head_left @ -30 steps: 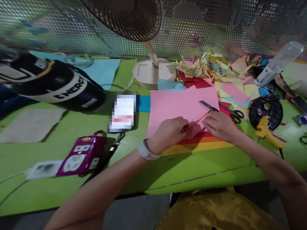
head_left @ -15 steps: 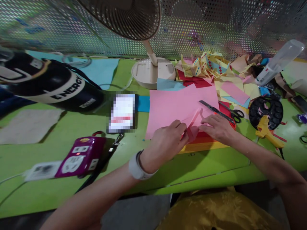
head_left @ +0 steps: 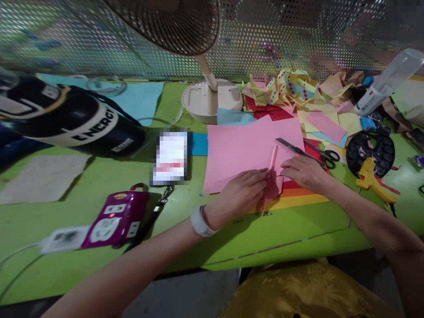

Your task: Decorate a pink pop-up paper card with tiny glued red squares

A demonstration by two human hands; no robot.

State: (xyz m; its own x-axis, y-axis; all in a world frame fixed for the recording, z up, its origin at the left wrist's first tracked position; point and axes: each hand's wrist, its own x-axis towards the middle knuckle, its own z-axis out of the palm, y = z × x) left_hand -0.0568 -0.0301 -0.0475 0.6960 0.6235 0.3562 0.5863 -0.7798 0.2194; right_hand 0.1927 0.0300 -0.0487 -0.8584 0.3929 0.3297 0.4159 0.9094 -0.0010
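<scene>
A small folded piece of pink paper point(head_left: 274, 188) is between my hands, over a larger pink sheet point(head_left: 238, 145). Its narrow raised fold runs past the fingertips of my left hand point(head_left: 247, 187), which grips the fold with fingers straight and close together; the thumb is hidden. My right hand point(head_left: 303, 171) pinches the right side of the same piece, fingers bent. Just beyond the right hand lie a box cutter point(head_left: 291, 148) and black-handled scissors point(head_left: 329, 156). Red, orange and yellow sheets point(head_left: 298, 199) show beneath the pink ones.
A phone point(head_left: 171, 157), purple power socket point(head_left: 115, 218) and black bottle point(head_left: 89, 119) stand left. Behind are a fan base point(head_left: 198, 99) and paper scraps point(head_left: 291, 88). At right lie a yellow glue gun point(head_left: 372, 183), a black round tray point(head_left: 386, 154) and a clear bottle point(head_left: 392, 79).
My left hand has flattened and shifted slightly right along the folded pink paper. The fold now stands more upright in view and reaches nearer the table's front edge. My right hand stays beside it.
</scene>
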